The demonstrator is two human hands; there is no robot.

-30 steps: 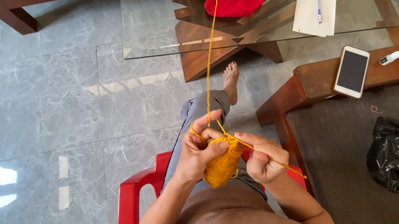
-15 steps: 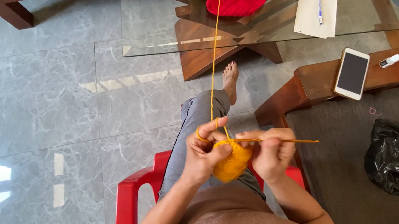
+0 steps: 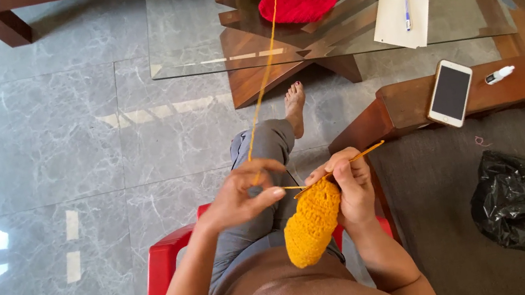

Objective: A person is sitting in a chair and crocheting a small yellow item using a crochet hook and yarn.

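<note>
Where yarn point(image 3: 263, 79) crosses, glass table point(image 3: 192, 34) ahead

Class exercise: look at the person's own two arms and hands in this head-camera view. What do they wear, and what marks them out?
Both arms are bare from the shoulder down: no sleeves, gloves, watch or bracelets show. The left hand and right hand carry no rings that can be made out. The fingers are slim with short nails. The torso also looks unclothed; grey trousers cover the legs.

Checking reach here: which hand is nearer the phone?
Right. The right hand, holding the hook, is just left of the phone on the wooden bench; the left hand is farther left, pinching yarn.
</note>
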